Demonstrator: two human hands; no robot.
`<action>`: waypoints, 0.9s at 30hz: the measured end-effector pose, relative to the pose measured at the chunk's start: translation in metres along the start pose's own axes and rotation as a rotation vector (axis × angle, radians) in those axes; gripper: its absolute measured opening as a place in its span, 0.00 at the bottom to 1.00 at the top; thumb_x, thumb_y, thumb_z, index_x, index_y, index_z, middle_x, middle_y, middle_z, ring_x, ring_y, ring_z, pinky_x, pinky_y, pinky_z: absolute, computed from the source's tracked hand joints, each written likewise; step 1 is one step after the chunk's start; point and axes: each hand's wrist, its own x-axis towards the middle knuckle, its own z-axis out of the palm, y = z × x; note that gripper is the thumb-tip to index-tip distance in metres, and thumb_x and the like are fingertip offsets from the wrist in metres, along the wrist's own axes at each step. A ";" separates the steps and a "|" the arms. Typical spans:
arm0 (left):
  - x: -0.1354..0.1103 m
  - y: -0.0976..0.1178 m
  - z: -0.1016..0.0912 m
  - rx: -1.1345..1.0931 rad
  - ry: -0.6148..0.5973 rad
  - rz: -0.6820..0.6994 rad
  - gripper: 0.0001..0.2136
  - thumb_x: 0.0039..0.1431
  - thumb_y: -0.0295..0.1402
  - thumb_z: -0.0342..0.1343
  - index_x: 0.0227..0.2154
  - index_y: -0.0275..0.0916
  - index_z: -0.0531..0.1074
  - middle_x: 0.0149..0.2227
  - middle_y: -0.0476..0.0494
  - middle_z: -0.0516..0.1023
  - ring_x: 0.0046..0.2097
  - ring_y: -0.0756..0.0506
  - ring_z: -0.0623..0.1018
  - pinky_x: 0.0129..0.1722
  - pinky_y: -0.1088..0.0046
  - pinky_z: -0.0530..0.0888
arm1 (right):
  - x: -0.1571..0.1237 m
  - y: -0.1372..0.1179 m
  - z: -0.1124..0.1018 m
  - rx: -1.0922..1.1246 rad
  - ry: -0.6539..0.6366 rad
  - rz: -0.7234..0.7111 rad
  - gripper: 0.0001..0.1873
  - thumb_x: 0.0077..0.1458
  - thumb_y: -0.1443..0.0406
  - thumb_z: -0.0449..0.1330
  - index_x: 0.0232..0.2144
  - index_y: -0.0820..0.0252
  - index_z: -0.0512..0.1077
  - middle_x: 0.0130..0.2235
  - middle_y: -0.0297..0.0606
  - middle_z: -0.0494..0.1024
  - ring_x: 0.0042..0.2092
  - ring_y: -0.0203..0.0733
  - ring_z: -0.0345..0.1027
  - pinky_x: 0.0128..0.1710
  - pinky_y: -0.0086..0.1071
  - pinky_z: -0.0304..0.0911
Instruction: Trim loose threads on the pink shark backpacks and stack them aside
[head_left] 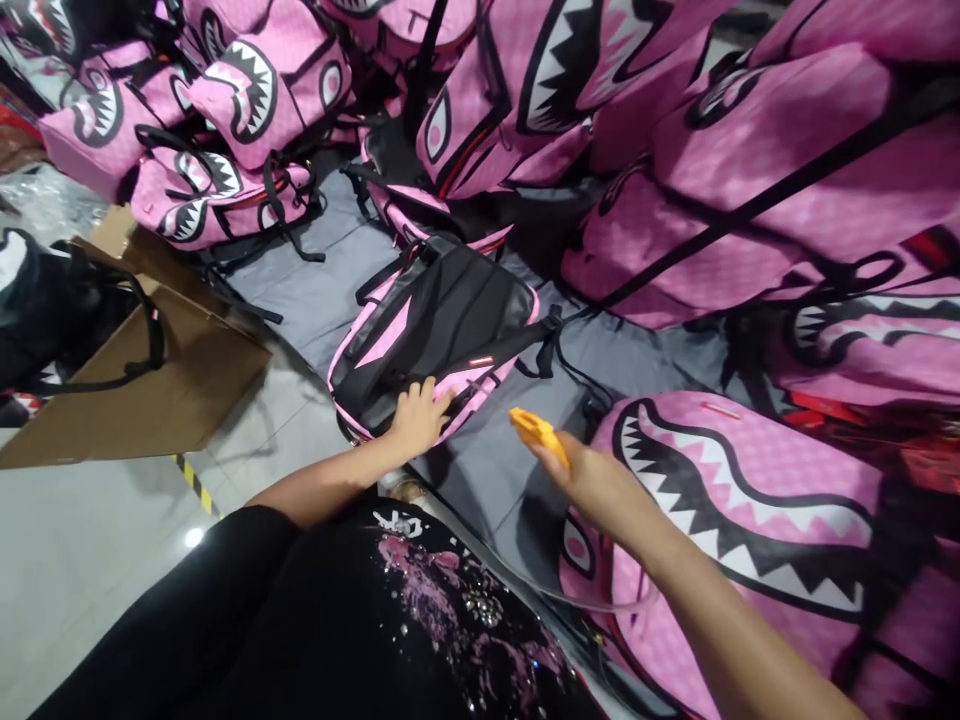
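Observation:
A pink backpack (442, 330) lies back-side up on a grey sheet (315, 290), showing its black back panel and straps. My left hand (417, 415) rests on its near edge, fingers curled over the rim. My right hand (592, 480) is closed round a small yellow tool (538, 432), held above the sheet just right of the backpack. A thin clear tube runs from that hand back toward my body. Close under my right arm lies another pink backpack (750, 520) with a shark-mouth print.
Piles of pink shark-mouth backpacks (787, 170) fill the back and right side. Flattened cardboard (150, 390) lies on the tiled floor at left, with a black bag (45, 300) on it. A yellow-black floor tape strip (196, 485) runs near my left elbow.

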 end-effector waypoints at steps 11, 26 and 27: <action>0.019 -0.155 -0.067 -1.480 0.193 -0.898 0.09 0.65 0.35 0.50 0.41 0.36 0.69 0.32 0.44 0.74 0.34 0.49 0.77 0.35 0.76 0.73 | -0.083 -0.066 0.144 -0.198 -0.168 0.108 0.17 0.68 0.57 0.44 0.45 0.63 0.66 0.31 0.45 0.80 0.33 0.49 0.78 0.28 0.32 0.61; 0.052 -0.191 -0.029 -2.184 -0.572 -0.434 0.30 0.64 0.53 0.44 0.50 0.29 0.71 0.42 0.31 0.81 0.48 0.37 0.80 0.54 0.57 0.72 | 0.004 -0.100 0.237 -0.245 0.263 0.216 0.17 0.68 0.57 0.47 0.43 0.67 0.64 0.30 0.45 0.77 0.30 0.42 0.75 0.23 0.28 0.49; 0.053 -0.192 -0.027 -2.205 -0.588 -0.381 0.31 0.64 0.55 0.43 0.51 0.29 0.71 0.43 0.31 0.81 0.50 0.37 0.79 0.56 0.55 0.71 | 0.001 -0.101 0.233 -0.242 0.251 0.230 0.16 0.68 0.57 0.47 0.42 0.66 0.64 0.30 0.45 0.78 0.30 0.42 0.75 0.23 0.28 0.48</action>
